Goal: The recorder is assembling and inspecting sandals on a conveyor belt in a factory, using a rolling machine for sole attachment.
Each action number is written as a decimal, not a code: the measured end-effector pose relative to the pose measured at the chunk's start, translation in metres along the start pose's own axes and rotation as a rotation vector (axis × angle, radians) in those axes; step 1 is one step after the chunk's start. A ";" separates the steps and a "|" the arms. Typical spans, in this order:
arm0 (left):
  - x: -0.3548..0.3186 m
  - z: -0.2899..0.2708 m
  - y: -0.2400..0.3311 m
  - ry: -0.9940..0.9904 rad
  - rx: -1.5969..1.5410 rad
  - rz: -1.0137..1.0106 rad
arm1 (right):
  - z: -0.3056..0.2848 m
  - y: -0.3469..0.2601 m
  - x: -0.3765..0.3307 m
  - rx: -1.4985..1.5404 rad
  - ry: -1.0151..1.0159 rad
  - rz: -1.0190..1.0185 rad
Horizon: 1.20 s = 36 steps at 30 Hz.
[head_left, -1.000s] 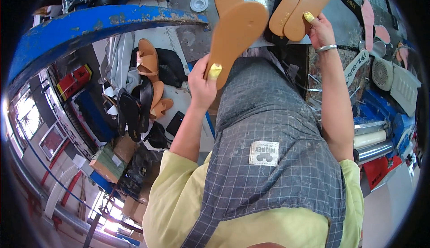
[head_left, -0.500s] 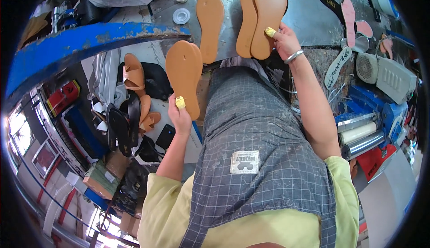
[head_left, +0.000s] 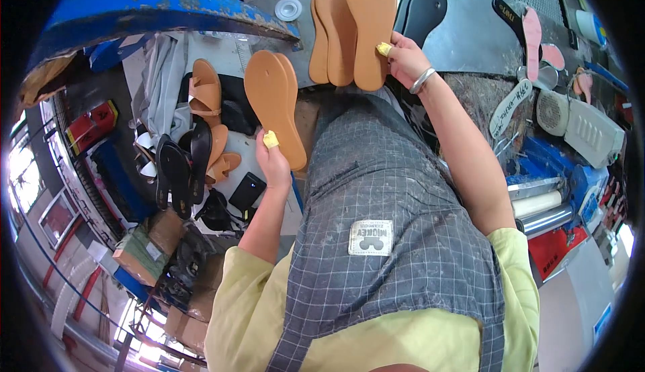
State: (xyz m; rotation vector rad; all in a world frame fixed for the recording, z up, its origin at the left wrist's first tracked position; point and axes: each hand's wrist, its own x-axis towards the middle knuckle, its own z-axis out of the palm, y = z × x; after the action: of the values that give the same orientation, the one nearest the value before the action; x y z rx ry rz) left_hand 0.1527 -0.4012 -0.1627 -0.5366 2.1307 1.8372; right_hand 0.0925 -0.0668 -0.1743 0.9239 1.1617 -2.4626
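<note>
Tan shoe soles [head_left: 269, 93], two lying one over the other, are pinched upright in my left hand [head_left: 272, 160], thumb on top near their narrow end. Yellow tape wraps that thumb. My right hand [head_left: 408, 63], also with a taped thumb and a bracelet on the wrist, grips the edge of another tan sole [head_left: 371, 26] over the metal tabletop [head_left: 463, 36]. Just left of it, two more tan soles [head_left: 338, 33] overlap each other and its edge. Whether my right hand also holds one of these, I cannot tell. Black soles [head_left: 428, 11] lie behind my right hand.
A blue metal bar [head_left: 168, 9] crosses the upper left. Finished tan sandals [head_left: 205, 93] and black soles [head_left: 176, 174] lie left of my left arm, near a phone [head_left: 247, 192]. A white round lid [head_left: 288, 9] sits on the tabletop. Blue roller machine [head_left: 547, 164] at right.
My right hand has moved left, bringing its tan soles against the one lying there. The black soles beneath have come into sight. My left hand still holds its pair. The whole view has shifted slightly.
</note>
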 end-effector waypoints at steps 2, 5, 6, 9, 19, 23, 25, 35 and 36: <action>0.001 0.005 0.005 -0.060 -0.027 -0.023 | -0.002 -0.003 -0.004 0.014 -0.022 -0.002; 0.002 0.016 0.018 -0.160 -0.026 0.014 | -0.002 -0.007 -0.011 0.010 -0.037 0.010; 0.001 0.023 0.022 -0.167 -0.016 0.062 | -0.002 -0.008 -0.013 0.013 -0.036 0.015; -0.003 0.041 0.039 -0.239 -0.102 0.041 | -0.001 -0.011 -0.020 -0.062 -0.002 0.021; 0.005 0.098 0.077 -0.470 -0.248 -0.086 | -0.003 -0.002 -0.052 -0.055 -0.210 -0.026; 0.010 0.101 0.090 -0.531 -0.204 -0.145 | -0.003 -0.007 -0.059 -0.077 -0.191 -0.024; 0.012 0.102 0.095 -0.543 -0.188 -0.192 | -0.002 -0.008 -0.062 -0.104 -0.187 -0.024; 0.023 0.091 0.107 -0.741 -0.467 -0.540 | 0.005 -0.004 -0.062 -0.155 -0.175 -0.124; 0.024 0.088 0.106 -0.728 -0.512 -0.553 | 0.005 -0.005 -0.062 -0.154 -0.172 -0.127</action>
State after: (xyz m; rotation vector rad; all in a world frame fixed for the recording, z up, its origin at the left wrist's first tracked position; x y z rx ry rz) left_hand 0.0804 -0.3033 -0.0928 -0.4066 0.9334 1.8346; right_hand 0.1353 -0.0694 -0.1284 0.6003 1.3633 -2.4495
